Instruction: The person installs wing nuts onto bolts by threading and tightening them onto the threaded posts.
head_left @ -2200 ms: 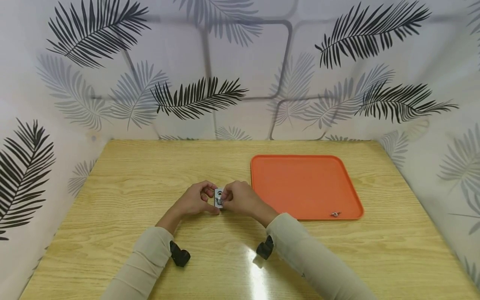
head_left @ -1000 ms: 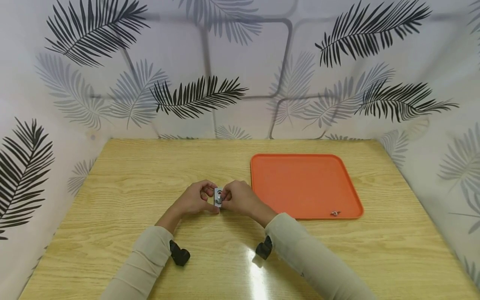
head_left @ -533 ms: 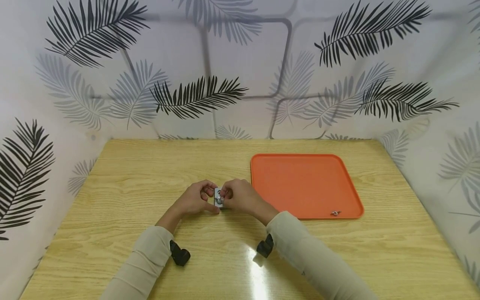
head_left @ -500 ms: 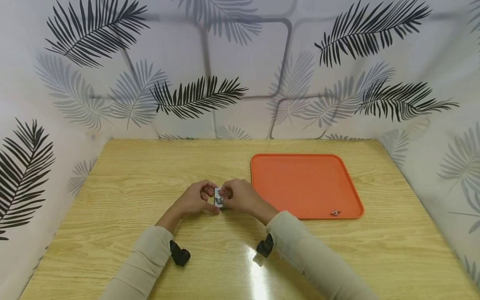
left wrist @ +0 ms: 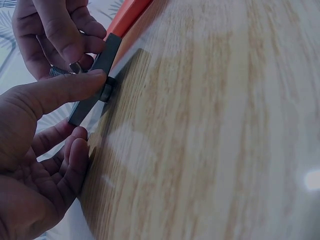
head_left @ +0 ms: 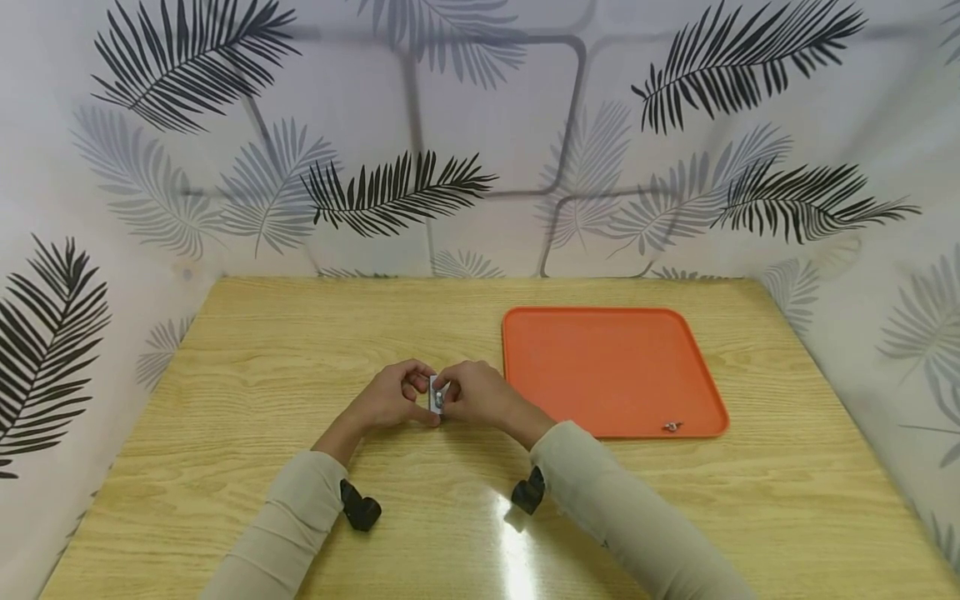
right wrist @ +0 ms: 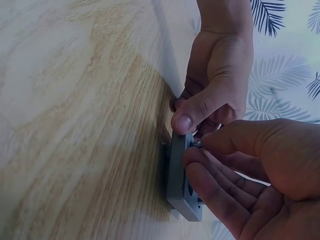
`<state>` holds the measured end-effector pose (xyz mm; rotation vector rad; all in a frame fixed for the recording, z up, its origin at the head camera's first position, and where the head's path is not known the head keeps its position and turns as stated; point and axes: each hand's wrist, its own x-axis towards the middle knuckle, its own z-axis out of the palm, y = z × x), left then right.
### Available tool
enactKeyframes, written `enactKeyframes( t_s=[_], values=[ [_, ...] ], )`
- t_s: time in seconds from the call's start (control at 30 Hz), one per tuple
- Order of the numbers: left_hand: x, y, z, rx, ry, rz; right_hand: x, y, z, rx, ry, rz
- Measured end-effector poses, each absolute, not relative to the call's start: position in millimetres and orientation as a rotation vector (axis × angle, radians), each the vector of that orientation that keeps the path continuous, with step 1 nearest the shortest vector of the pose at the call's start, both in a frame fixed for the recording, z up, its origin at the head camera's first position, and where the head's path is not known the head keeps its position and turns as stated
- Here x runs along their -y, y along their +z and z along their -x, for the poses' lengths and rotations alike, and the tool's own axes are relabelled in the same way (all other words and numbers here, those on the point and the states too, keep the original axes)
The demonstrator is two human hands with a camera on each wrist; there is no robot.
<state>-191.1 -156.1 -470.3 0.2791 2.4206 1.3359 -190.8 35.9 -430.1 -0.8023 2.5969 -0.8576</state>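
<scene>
In the head view, a small grey metal plate point(head_left: 432, 405) is held over the table at the middle. My left hand point(head_left: 390, 398) grips it by its edges, thumb on the near end and fingers at the far end. A bolt's threaded shank point(left wrist: 57, 71) stands out of the upper face in the left wrist view, and a bolt head point(left wrist: 106, 92) shows under the plate. My right hand point(head_left: 480, 396) pinches a small metal wing nut point(left wrist: 76, 67) at the plate's upper face, its thumb and fingertips covering most of it. The right wrist view shows a dark hole point(right wrist: 190, 189) in the plate.
An orange tray point(head_left: 592, 367) lies to the right of the hands, with a second small wing nut point(head_left: 672, 427) near its front right corner. The wooden table point(head_left: 300, 333) meets a leaf-patterned cloth point(head_left: 480, 233) behind and at both sides.
The right hand's fingers have shifted round the wing nut in small turning motions, the forefinger now reaching further over the plate. The left hand and plate keep their place.
</scene>
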Motion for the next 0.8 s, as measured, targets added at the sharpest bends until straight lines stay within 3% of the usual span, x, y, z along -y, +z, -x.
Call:
enactKeyframes(
  t_s=[0.8],
  values=[
    [155.3, -472.7, 191.5, -2.421, 1.352, -0.265, -35.1, -439.0, 183.1, -2.693, -0.945, 0.597]
  ],
)
